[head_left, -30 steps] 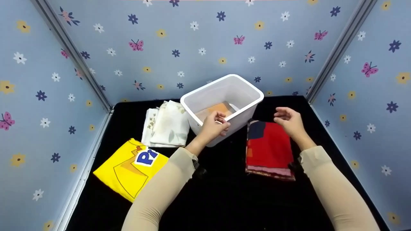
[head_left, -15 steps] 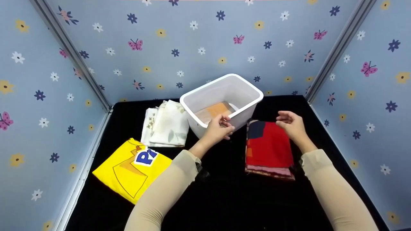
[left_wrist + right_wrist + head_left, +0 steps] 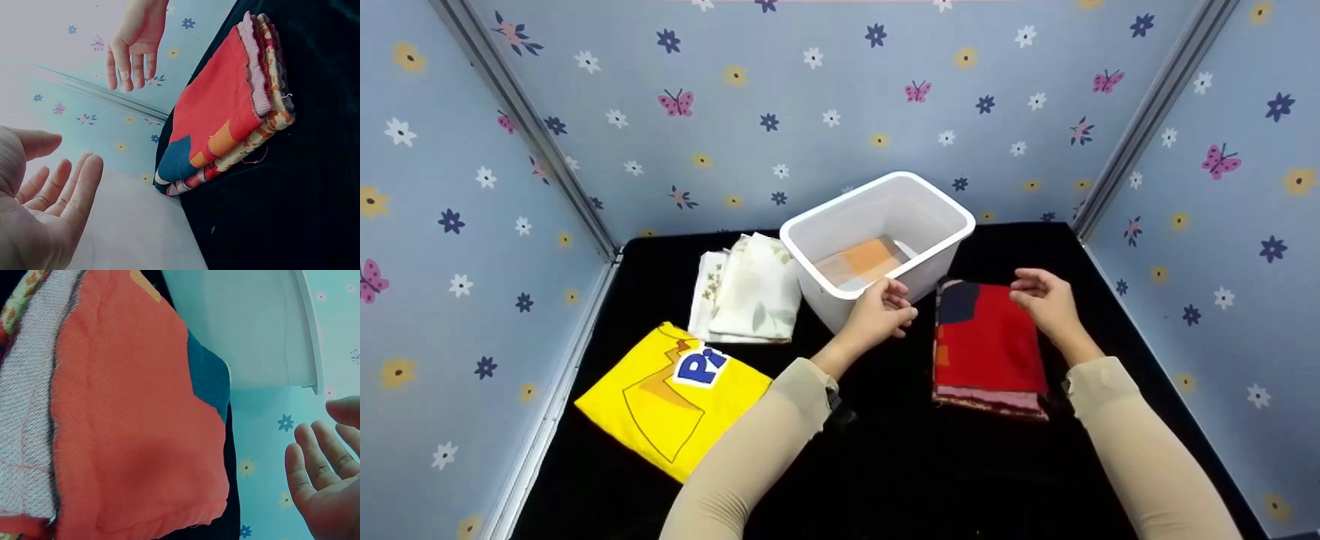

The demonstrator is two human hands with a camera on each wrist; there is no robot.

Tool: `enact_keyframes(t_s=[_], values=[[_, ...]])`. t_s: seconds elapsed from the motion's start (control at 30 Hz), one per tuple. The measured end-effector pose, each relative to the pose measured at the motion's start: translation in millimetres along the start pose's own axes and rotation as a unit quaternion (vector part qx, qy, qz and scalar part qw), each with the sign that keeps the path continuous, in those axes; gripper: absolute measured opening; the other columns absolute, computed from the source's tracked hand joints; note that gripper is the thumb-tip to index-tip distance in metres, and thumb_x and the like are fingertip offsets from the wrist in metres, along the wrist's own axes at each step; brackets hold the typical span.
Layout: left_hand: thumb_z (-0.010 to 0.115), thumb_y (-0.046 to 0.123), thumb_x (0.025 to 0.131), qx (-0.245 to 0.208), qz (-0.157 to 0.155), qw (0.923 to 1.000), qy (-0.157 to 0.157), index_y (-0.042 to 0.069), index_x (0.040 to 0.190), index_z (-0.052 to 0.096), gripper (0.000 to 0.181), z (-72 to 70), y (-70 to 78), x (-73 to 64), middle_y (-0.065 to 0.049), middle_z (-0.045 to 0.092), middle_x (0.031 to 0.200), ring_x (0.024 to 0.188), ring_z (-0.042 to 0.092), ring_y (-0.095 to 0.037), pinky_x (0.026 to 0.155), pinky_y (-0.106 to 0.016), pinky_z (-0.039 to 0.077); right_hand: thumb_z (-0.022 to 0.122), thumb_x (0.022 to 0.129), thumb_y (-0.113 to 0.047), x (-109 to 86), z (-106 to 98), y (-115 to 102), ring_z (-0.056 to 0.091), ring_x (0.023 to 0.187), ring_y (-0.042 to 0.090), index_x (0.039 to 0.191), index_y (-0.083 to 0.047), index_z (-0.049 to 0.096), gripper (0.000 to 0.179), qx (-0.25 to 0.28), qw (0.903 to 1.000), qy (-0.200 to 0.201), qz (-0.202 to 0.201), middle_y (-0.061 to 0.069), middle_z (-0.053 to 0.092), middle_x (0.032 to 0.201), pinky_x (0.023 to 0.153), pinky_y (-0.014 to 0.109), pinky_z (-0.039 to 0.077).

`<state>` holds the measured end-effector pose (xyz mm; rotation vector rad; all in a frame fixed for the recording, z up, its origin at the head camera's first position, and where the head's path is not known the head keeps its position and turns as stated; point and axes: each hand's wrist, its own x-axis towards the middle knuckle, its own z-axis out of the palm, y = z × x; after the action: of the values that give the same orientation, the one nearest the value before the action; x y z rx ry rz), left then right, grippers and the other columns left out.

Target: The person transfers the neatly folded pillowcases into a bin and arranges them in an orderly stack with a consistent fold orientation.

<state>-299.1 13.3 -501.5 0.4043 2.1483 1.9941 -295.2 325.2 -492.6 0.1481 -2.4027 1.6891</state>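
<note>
My left hand (image 3: 877, 316) hovers at the near side of a white plastic bin (image 3: 911, 276), its fingers relaxed and holding nothing. Inside the bin lies an orange and grey folded cloth (image 3: 866, 257). Over the right edge of a folded red cloth (image 3: 997, 337) is my right hand (image 3: 1048, 301), also with nothing in it. The left wrist view shows the red cloth (image 3: 211, 107) as a thick stack of folds with pink and patterned layers beneath. In the right wrist view my right hand (image 3: 326, 478) has its fingers spread slightly apart from the cloth.
Left of the bin lie folded white cloths (image 3: 754, 292) with leaf prints. A folded yellow cloth (image 3: 675, 405) with blue lettering is nearer, partly behind my left sleeve. Flower-patterned walls (image 3: 840, 97) surround the black table surface (image 3: 915, 472).
My left hand has moved right and toward me, off the bin's opening to its near side. The right hand has shifted slightly right and nearer. The cloths and bin stay put.
</note>
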Motion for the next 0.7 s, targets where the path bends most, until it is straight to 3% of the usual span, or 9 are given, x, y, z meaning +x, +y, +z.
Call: enact_keyframes(t_s=[0.3,0.43,0.57,0.7], values=[[0.074,0.003,0.082,0.025,0.006,0.9996,0.007,0.004,0.109,0.058,0.031,9.4,-10.1,-1.4,-0.015,0.065,0.097,0.072,0.065,-0.017,0.058,-0.032,0.059,0.066,0.085,0.010,1.5,-5.2,26.4,0.067,0.084,0.016,0.124,0.014,0.057,0.040,0.017,0.9998,0.004,0.012,0.042,0.058,0.110,0.070,0.018,0.056],[0.077,0.005,0.080,0.060,0.024,0.9978,0.010,0.004,0.108,0.059,0.033,12.1,-15.1,-1.5,-0.019,0.067,0.101,0.075,0.065,-0.018,0.062,-0.030,0.059,0.068,0.087,0.006,3.4,-7.7,43.9,0.066,0.086,0.015,0.126,0.010,0.058,0.041,0.001,0.9998,0.010,0.017,0.034,0.062,0.110,0.072,0.017,0.056],[0.079,0.008,0.078,0.089,0.040,0.9951,0.013,0.005,0.109,0.060,0.036,15.5,-21.1,-1.4,-0.015,0.067,0.104,0.082,0.068,-0.018,0.073,-0.025,0.057,0.069,0.087,0.003,0.2,-9.6,46.4,0.065,0.086,0.010,0.128,0.008,0.057,0.043,-0.012,0.9994,0.012,0.030,0.021,0.067,0.106,0.072,0.016,0.055],[0.080,0.009,0.078,0.091,0.040,0.9950,0.012,0.005,0.112,0.061,0.039,20.3,-28.4,-1.3,-0.010,0.066,0.107,0.086,0.069,-0.019,0.078,-0.024,0.056,0.069,0.086,0.004,-6.3,-11.0,37.0,0.063,0.085,0.009,0.129,0.009,0.056,0.045,-0.023,0.9987,0.009,0.045,0.021,0.065,0.108,0.069,0.016,0.054]])
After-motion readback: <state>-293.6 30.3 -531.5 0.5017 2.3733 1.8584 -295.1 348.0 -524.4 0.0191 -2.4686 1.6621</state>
